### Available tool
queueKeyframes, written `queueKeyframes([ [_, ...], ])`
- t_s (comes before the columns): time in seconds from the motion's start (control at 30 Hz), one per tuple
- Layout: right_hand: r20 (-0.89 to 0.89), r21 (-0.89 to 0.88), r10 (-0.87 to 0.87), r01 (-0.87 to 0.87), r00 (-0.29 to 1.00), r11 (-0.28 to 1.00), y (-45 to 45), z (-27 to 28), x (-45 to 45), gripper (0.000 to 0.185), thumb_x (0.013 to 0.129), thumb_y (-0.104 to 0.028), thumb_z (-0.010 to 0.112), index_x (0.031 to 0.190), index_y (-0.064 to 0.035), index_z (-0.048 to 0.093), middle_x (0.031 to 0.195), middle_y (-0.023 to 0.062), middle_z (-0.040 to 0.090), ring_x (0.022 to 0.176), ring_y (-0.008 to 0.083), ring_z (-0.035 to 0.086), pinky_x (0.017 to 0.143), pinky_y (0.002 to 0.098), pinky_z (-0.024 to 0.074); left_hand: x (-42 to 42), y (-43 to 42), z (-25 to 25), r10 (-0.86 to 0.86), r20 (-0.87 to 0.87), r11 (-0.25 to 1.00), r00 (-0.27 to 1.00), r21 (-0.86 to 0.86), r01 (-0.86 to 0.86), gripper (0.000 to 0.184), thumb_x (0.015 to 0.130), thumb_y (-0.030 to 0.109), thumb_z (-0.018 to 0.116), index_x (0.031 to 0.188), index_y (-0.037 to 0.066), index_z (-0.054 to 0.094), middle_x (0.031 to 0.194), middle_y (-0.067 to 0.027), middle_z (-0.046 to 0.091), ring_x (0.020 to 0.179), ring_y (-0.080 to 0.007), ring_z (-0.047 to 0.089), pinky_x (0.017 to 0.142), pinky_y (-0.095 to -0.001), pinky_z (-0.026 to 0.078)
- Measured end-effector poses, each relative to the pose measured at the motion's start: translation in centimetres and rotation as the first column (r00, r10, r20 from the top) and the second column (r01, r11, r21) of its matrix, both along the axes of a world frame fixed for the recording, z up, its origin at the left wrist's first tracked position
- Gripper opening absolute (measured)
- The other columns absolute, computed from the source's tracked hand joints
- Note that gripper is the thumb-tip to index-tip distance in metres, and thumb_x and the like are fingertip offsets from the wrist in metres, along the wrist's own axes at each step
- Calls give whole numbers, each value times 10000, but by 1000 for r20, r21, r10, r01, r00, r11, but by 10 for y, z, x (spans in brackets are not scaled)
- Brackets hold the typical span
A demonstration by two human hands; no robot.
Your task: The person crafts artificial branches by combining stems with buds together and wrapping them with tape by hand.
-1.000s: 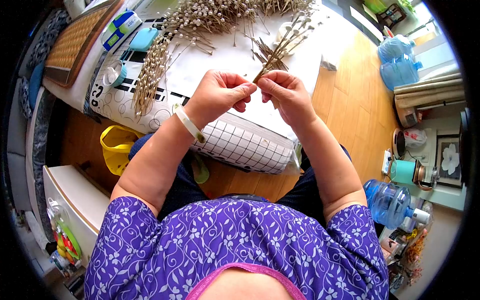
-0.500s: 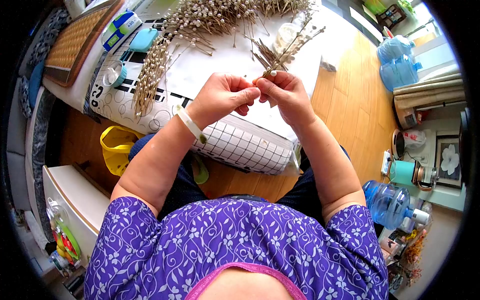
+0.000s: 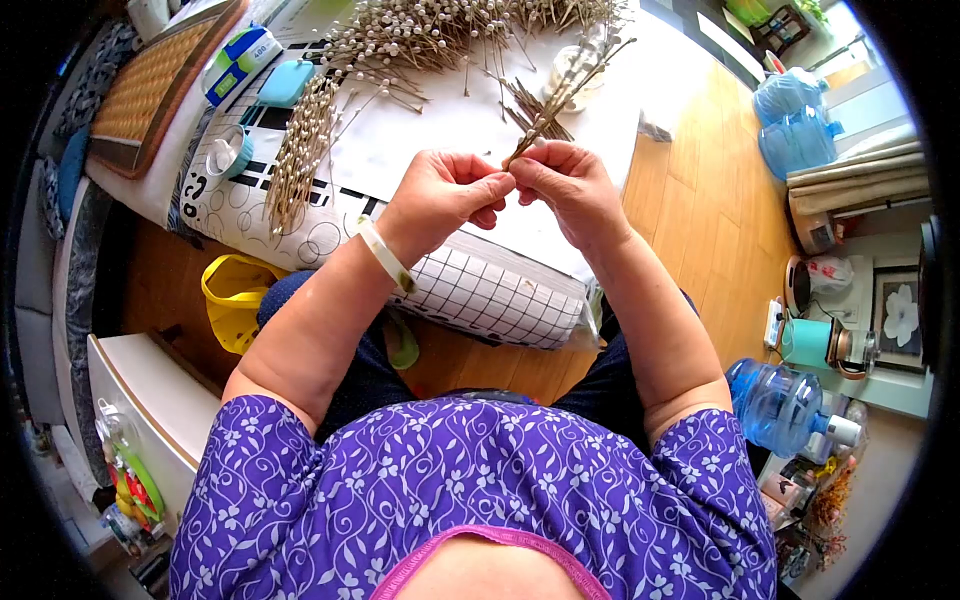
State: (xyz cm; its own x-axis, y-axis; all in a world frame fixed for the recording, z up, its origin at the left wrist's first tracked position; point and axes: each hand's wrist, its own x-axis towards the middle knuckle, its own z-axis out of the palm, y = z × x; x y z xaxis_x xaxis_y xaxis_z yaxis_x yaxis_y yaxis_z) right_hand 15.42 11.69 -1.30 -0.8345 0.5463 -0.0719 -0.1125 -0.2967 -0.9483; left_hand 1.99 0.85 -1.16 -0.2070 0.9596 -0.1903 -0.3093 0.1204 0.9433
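Observation:
My right hand (image 3: 572,190) pinches the lower end of a small bunch of thin brown twigs (image 3: 560,108) between thumb and fingers. The twigs slant up and to the right. My left hand (image 3: 452,192) is closed in a pinch too, its fingertips touching those of my right hand at the bottom of the twigs; what lies between its fingers is hidden. Just beyond my hands, several short bare stems (image 3: 522,98) lie on the white-covered table (image 3: 440,125). A white round tub (image 3: 574,72) stands behind the twigs, partly covered by them.
White-budded stems (image 3: 420,35) are heaped at the back, and another bundle (image 3: 303,150) lies at the left. Nearby are a light-blue box (image 3: 288,82), a blue cup (image 3: 230,150) and a tissue pack (image 3: 242,65). A yellow bag (image 3: 235,300) sits lower left; water bottles (image 3: 775,405) stand at right.
The twigs have turned in my fingers and now look closer together. A white bud that showed near my right fingertips is no longer visible. Both hands stay almost in place.

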Motion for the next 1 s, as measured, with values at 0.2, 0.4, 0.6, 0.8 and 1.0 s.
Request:
queueKeyframes([
  [0.2,17,30,20,-21,1000,999,3,-2,-1,145,772,-142,624,799,1,612,707,37,598,614,95,532,566,219,436,3,-1,-2,13,45,1000,999,24,-15,145,778,148,640,789,7,609,666,-52,594,538,-96,556,490,-206,474],
  [0.4,-33,-23,27,-28,999,999,0,1,-1,155,773,-152,631,813,-3,615,724,36,602,641,93,537,591,219,437,3,-2,0,77,-41,996,996,39,-75,145,781,146,638,793,4,607,671,-57,594,545,-95,558,494,-207,479],
  [0.6,-73,19,29,-27,997,999,0,-4,-4,156,773,-140,636,845,-3,614,764,38,609,683,93,544,636,229,442,7,-2,3,75,-35,996,997,45,-73,141,784,140,634,797,2,610,683,-58,600,552,-93,561,503,-206,480],
  [0.8,-115,19,0,3,993,1000,-4,-7,-8,147,778,-116,621,858,7,609,785,44,611,704,101,551,651,234,444,5,-3,-3,35,-38,998,999,49,-34,146,777,151,644,789,7,616,695,-58,606,553,-92,561,514,-206,481],
  [1.0,-111,53,51,-45,993,998,3,-10,-11,159,782,-128,618,863,8,608,778,40,612,705,95,550,658,227,449,2,-1,-6,66,-23,998,998,25,-66,151,768,151,654,794,8,614,698,-57,606,560,-99,567,521,-214,488],
])
